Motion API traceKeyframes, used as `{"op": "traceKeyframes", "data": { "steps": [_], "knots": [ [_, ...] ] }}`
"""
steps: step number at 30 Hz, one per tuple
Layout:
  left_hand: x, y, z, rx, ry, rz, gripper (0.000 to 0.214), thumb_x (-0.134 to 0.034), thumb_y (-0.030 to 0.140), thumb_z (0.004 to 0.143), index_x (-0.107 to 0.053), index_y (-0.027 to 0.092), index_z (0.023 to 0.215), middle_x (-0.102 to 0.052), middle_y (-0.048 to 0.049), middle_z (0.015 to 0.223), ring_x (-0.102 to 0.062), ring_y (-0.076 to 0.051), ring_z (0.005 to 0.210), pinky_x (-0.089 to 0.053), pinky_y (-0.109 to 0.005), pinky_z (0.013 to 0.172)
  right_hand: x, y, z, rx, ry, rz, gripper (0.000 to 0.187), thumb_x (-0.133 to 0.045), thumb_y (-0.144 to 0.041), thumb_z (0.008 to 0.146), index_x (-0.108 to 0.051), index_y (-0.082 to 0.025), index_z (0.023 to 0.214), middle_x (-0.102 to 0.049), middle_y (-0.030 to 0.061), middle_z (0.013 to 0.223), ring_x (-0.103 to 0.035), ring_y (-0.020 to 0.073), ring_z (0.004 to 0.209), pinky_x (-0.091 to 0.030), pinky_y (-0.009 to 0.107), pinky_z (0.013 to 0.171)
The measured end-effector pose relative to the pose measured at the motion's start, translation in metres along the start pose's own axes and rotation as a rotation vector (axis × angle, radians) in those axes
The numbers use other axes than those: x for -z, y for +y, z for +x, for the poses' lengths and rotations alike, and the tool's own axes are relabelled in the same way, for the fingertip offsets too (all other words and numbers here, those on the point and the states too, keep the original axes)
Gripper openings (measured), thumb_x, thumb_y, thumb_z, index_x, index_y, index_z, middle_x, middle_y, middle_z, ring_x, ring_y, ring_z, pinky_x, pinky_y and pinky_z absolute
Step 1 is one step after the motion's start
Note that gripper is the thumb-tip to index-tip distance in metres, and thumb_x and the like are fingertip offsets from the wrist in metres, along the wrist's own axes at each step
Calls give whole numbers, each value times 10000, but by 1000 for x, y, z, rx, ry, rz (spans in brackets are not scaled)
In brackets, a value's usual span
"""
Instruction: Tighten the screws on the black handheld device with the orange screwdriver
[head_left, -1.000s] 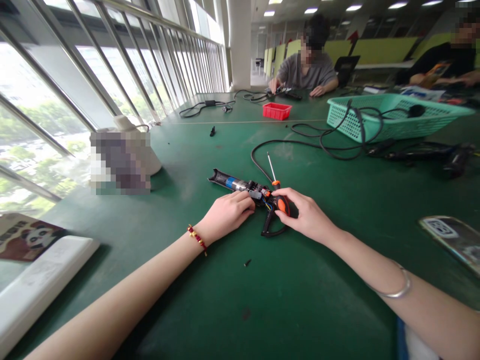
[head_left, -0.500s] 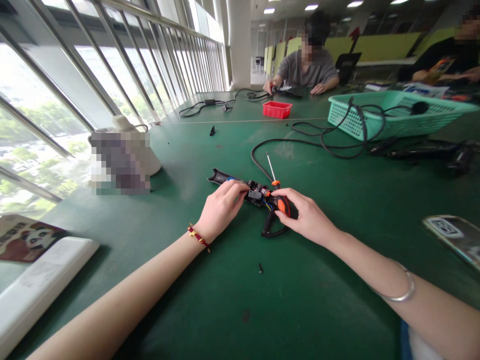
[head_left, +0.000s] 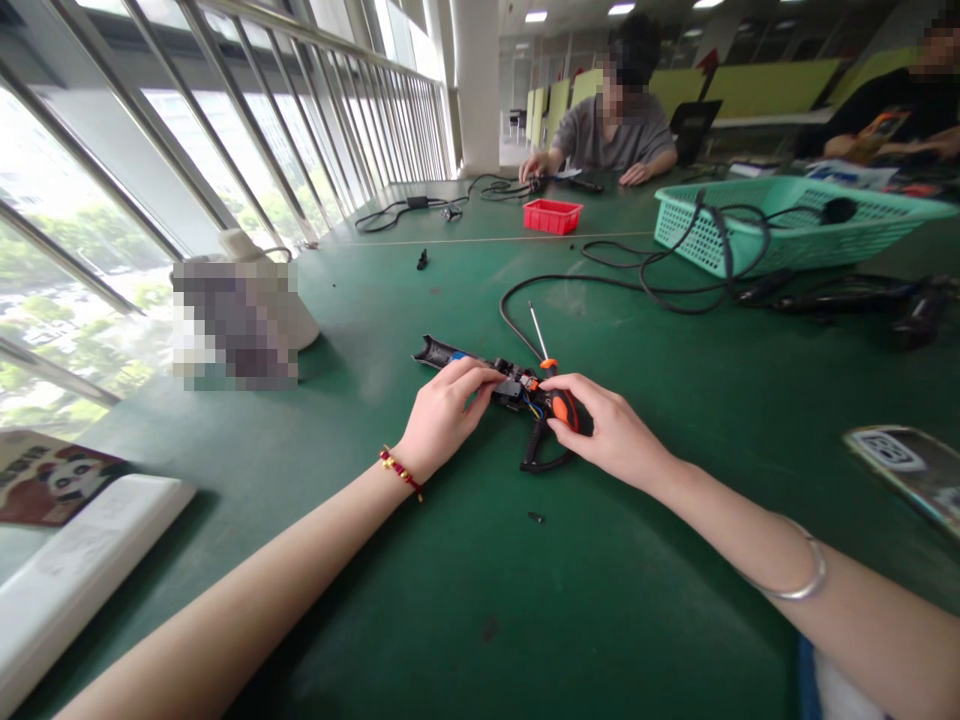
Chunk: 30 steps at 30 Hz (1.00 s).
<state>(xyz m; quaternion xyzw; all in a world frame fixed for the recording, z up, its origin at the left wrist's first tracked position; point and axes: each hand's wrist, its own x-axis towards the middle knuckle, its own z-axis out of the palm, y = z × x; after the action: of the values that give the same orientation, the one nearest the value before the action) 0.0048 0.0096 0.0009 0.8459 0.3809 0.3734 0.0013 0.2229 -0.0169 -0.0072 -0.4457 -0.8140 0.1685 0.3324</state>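
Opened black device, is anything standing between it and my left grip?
Nothing visible: the left grip is at the opened black device, fingertips apparently on it. The screwdriver in the right grip is at the device's right end, not between them.

I have a green tabletop [head_left: 637, 600] filling the foreground of my feed. Along its left side I make out a metal railing [head_left: 345, 52], with bright windows [head_left: 45, 140] behind it and trees [head_left: 45, 240] outside. A pale pillar [head_left: 477, 90] stands beyond the far edge. Farther back I see yellow-green partitions [head_left: 757, 88], a dark chair [head_left: 696, 120], and lit ceiling lamps [head_left: 622, 9] over the dimmer right side.
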Motion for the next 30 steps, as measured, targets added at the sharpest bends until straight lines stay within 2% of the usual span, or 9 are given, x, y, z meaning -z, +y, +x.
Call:
{"op": "traceKeyframes", "data": {
  "steps": [12, 14, 16, 18, 21, 24, 30],
  "knots": [
    [-3, -6, -2, -69, 1, 135, 222, -461, 215, 888, -647, 205, 1010, -600, -55, 955, -578, -135, 843, -488, -250, 741, 1, -2, 0, -5, -1, -11, 329, -540, -200, 769, -498, -235, 1094, -608, 35, 1067, -614, 182, 912, -484, 301, 815],
    [2, 1, -2, -151, 37, 188, 213, -477, 218, 876, -633, 200, 1021, -598, -57, 939, -571, -134, 815, -478, -256, 720, 1, -1, 0, 4, -1, -10, 331, -540, -199, 767, -497, -236, 1093, -608, 35, 1064, -617, 182, 904, -488, 306, 812],
    [8, 12, -3, -312, 28, 222, 182, -490, 207, 859, -628, 193, 976, -602, -39, 852, -556, -128, 756, -457, -253, 677, 1, 0, 0, 16, 0, -6, 335, -541, -197, 766, -494, -239, 1095, -606, 33, 1068, -618, 182, 907, -489, 310, 819],
    [13, 25, -5, -512, -70, 212, 137, -486, 210, 848, -620, 184, 852, -576, -5, 713, -513, -115, 649, -418, -241, 596, 1, 1, 0, 24, -1, -3, 335, -541, -197, 769, -489, -242, 1097, -604, 30, 1070, -614, 183, 923, -485, 313, 832],
    [16, 42, -8, -678, -218, 191, 204, -442, 238, 852, -574, 178, 709, -517, 10, 615, -453, -113, 563, -372, -254, 529, 2, 2, 0, 23, -5, -4, 335, -541, -200, 775, -484, -244, 1102, -601, 27, 1071, -607, 183, 939, -481, 315, 846],
    [16, 49, -9, -729, -312, 208, 220, -433, 246, 850, -563, 173, 689, -515, 4, 631, -443, -117, 557, -356, -265, 508, 2, 3, 0, 26, -5, -4, 341, -541, -196, 773, -484, -248, 1105, -604, 24, 1071, -612, 185, 934, -487, 314, 836],
    [19, 52, -9, -694, -463, 289, 233, -424, 177, 865, -544, 170, 666, -514, -10, 661, -455, -121, 570, -353, -272, 500, 1, 2, 0, 25, -5, -4, 341, -541, -202, 779, -485, -249, 1112, -605, 22, 1082, -608, 185, 961, -485, 308, 846]
  ]
}}
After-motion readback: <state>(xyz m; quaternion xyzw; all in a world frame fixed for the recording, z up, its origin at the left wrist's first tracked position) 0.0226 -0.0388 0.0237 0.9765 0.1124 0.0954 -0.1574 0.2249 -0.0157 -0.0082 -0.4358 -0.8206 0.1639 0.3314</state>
